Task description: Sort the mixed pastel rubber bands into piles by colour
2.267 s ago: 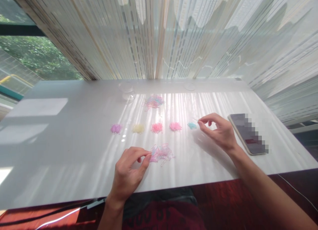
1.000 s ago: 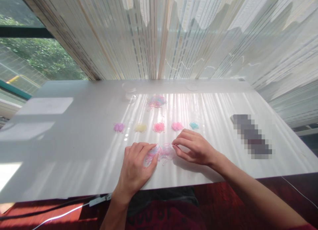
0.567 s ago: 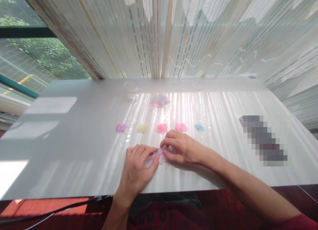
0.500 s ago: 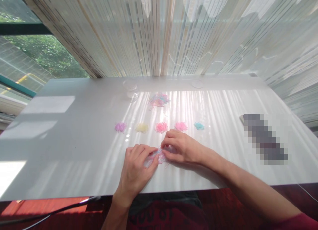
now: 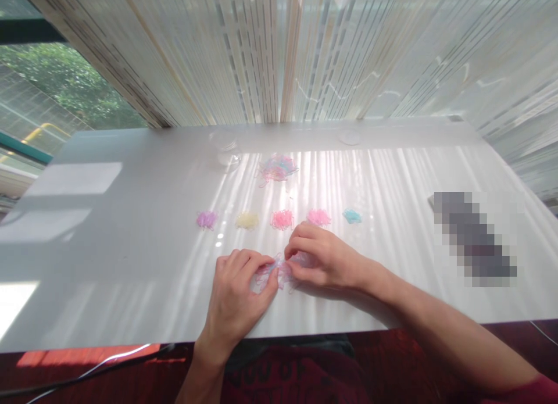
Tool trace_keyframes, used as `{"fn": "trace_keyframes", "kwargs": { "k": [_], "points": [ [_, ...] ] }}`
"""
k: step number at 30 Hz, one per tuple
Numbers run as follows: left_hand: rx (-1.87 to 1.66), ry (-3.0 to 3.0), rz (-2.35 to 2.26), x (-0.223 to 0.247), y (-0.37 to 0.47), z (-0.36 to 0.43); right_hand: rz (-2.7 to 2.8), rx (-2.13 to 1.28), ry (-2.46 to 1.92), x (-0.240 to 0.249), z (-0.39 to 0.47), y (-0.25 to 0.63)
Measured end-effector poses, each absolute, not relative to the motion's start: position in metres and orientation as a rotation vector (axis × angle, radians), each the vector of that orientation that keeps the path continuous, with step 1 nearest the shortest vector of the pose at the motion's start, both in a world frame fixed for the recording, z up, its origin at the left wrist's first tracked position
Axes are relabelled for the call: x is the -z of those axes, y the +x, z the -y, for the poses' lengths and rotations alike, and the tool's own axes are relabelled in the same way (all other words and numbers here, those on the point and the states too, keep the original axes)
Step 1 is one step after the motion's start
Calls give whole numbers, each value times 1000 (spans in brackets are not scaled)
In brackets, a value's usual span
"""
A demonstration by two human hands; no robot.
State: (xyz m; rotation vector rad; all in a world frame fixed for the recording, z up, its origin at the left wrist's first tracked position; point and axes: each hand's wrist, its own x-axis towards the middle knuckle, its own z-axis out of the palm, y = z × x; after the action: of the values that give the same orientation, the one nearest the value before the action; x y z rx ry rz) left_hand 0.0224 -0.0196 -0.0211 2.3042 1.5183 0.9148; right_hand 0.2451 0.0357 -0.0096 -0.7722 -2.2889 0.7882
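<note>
A loose pile of mixed pastel loops (image 5: 282,274) lies on the white table near its front edge, partly hidden by both hands. My left hand (image 5: 242,290) is at the pile's left side, thumb and index finger closed on some loops. From the right, my right hand (image 5: 320,256) pinches at the same pile, its fingertips close to the left ones. Beyond the hands runs a row of small heaps: purple (image 5: 207,220), yellow (image 5: 247,220), coral pink (image 5: 282,219), light pink (image 5: 318,217) and blue (image 5: 352,216).
Farther back lies a larger mixed heap (image 5: 279,168). A clear container (image 5: 228,158) stands behind it to the left, and a clear round lid (image 5: 350,138) lies at the back. A blurred dark object (image 5: 475,239) rests at the right of the table (image 5: 143,218).
The view has shifted slightly. Both hands stay at the near pile, and slightly more of its loops show between and around the fingers.
</note>
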Motion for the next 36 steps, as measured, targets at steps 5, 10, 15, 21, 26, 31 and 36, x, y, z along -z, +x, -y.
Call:
{"fn": "trace_keyframes", "kwargs": {
  "k": [5,10,15,21,26,31,36],
  "points": [
    [-939,2304,-1486,20,22,19,2275,-802,-785,8,-35,247],
    [-1001,2306,-1407,19,20,19,2291,-788,-774,9,-34,248],
    [-1039,2295,-1351,19,17,20,2285,-762,-783,9,-34,250],
    [-1088,2263,-1306,19,16,20,2305,-735,-795,8,-33,249],
    [-1124,2256,-1311,19,16,21,2285,-751,-736,10,-32,249],
    [-1144,2246,-1323,21,15,23,2269,-796,-695,12,-30,246],
    [-1140,2241,-1316,20,15,23,2216,-825,-717,12,-25,241]
  ]
}}
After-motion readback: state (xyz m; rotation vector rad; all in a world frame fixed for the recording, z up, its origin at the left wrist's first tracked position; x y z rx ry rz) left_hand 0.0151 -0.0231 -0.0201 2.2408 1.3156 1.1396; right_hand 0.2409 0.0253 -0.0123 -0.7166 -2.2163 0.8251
